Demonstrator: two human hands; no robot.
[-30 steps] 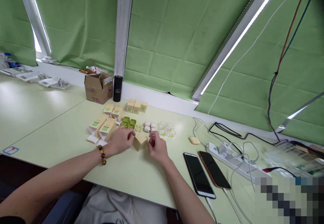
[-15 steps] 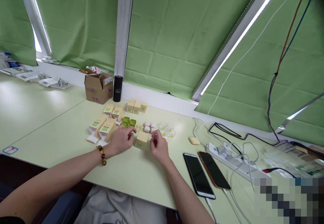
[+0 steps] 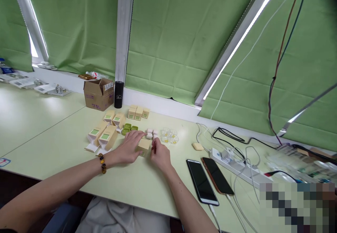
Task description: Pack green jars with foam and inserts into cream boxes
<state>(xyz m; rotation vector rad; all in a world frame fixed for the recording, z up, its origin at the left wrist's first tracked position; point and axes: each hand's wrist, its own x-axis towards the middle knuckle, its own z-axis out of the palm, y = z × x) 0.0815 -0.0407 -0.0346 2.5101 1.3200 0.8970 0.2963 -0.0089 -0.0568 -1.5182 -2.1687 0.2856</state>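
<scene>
A small tan cardboard box with a green label stands upright between my two hands. My left hand, with a beaded bracelet at the wrist, reaches round the box's left side, fingers behind it and thumb at its front. At the right side, my right hand is closed with its fingertips pinched; what they hold, if anything, is hidden. Just behind my hands are green square cups, pinkish-white cylinders and clear cups with yellow centres. Larger open tan boxes lie to the left.
Several small closed tan boxes stand at the back, near a black tumbler and a brown carton. On the right lie two phones, a power strip and loose cables. Green blinds hang behind.
My left hand has moved right and spread from a curled pose round the small box. My right hand stays pinched at its right side. The view has shifted slightly to the right.
</scene>
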